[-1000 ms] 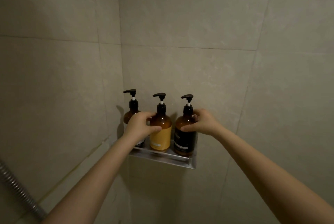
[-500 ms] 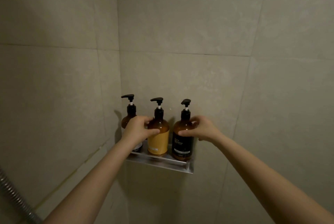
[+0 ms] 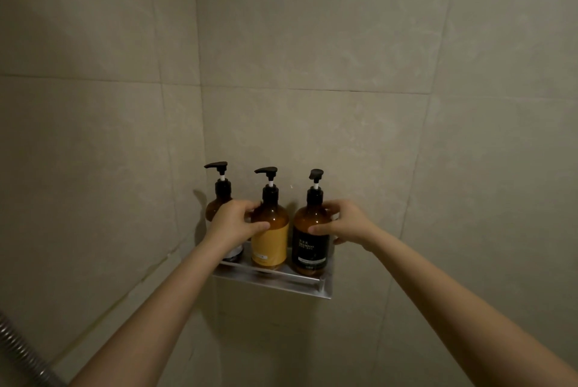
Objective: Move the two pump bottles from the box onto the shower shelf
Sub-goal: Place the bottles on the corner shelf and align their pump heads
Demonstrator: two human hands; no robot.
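While both bare forearms reached up into the corner, beige wall tiles [image 3: 312, 42] filled nearly the whole view, and a metal shower hose [image 3: 22, 352] crossed the lower left, well below and left of the shelf. The metal shower shelf [image 3: 281, 282] was fixed to the wall just right of the corner seam. Three amber pump bottles stood upright on the shelf in a row, close together. The yellow-labelled bottle [image 3: 270, 246] stood in the middle of the shelf, and the black-labelled shampoo bottle [image 3: 309, 249] stood at the shelf's right end. A third bottle [image 3: 219, 202] stood at the shelf's left end, largely hidden behind the left hand. The left hand [image 3: 233, 224] had its grip curled around the yellow-labelled bottle's shoulder, thumb across the front. The right hand [image 3: 347, 224] had its grip wrapped around the shampoo bottle's shoulder from the right, thumb on the front glass.
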